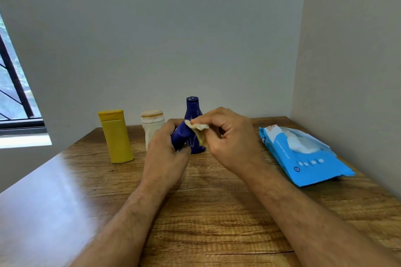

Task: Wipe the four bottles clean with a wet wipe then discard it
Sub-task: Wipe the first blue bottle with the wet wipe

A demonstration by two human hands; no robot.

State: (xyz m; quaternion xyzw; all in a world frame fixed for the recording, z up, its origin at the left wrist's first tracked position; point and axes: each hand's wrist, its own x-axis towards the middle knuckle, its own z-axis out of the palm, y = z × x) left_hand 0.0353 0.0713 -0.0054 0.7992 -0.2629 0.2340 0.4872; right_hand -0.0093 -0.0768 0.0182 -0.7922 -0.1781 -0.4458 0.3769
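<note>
Here the left hand fingers grip a tilted blue bottle, right hand fingers pinching the wipe.

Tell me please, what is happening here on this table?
A person is cleaning bottles. The left hand grips a small dark blue bottle above the wooden table, and the right hand pinches a soiled wet wipe against it. Another blue bottle, a white bottle and a yellow bottle stand behind. An open wipes pack lies on the right.
</note>
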